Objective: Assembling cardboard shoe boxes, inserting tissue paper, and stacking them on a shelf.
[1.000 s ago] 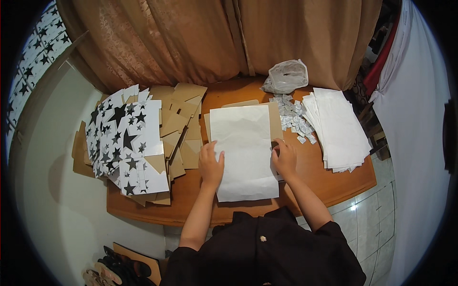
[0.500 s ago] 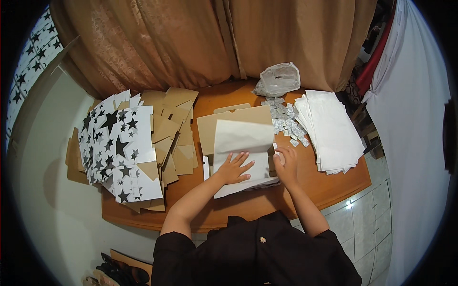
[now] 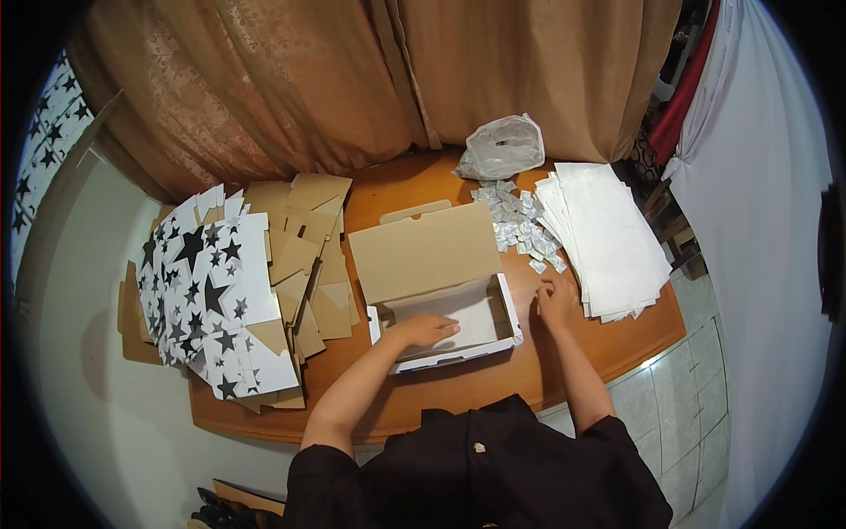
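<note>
White box (image 3: 476, 354) on table (image 3: 388, 401): walls up, paper liner (image 3: 478, 321) in, lid (image 3: 423, 254) not yet down, no packets (image 3: 527, 233) seen inside. Inner faces brown. Left hand (image 3: 427, 329) inside over liner, fingers extended; right hand (image 3: 557, 304) apart, curled beside box, grip unclear. Lid leans back beyond; packets, paper stack (image 3: 608, 247) farther.

Moderate indoor light covers the table (image 3: 617, 344), leaving the inner sides of the open box (image 3: 423, 251) darker than its raised lid. Right of the box, the white sheets (image 3: 604, 238) look bright, and a small sharp glare sits on the floor tiles (image 3: 683, 401). A soft shadow falls on the wall (image 3: 97, 273) far to its left; beyond it, the curtain (image 3: 251, 79) has a mild sheen. Packets (image 3: 520, 220) past its right rear corner may be slightly blurred. Fisheye bending grows away from the box, ending in black, blue-fringed margins.
</note>
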`<action>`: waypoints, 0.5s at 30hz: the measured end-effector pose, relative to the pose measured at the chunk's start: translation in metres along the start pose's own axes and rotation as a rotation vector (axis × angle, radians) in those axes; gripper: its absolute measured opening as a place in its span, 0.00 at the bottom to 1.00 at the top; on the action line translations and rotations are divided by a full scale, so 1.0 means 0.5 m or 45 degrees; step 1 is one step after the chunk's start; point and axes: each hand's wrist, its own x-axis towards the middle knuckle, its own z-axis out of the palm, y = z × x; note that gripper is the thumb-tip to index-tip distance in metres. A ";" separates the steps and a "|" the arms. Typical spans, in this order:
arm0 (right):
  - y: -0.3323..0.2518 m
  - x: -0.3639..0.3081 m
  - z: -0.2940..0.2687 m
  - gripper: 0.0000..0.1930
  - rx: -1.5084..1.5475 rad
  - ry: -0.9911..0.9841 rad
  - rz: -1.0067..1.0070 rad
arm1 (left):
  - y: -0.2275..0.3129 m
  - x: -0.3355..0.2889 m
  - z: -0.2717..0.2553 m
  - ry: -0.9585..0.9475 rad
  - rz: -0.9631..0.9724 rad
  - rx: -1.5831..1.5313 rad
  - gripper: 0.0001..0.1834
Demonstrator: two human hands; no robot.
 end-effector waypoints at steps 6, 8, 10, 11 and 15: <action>0.007 0.050 0.027 0.13 -0.351 -0.076 -0.040 | 0.057 -0.143 -0.014 -0.142 0.019 -0.329 0.32; -0.006 0.051 0.037 0.15 -0.439 -0.133 -0.020 | 0.062 -0.160 -0.002 -0.151 0.023 -0.233 0.31; -0.015 0.047 0.045 0.15 -0.501 -0.183 -0.019 | 0.059 -0.168 0.017 -0.123 -0.004 -0.268 0.27; -0.017 0.043 0.046 0.14 -0.489 -0.193 -0.025 | 0.049 -0.170 0.033 -0.120 -0.011 -0.276 0.27; -0.017 0.017 0.045 0.13 -0.619 -0.265 -0.102 | 0.036 -0.181 0.083 0.033 -0.008 -0.351 0.20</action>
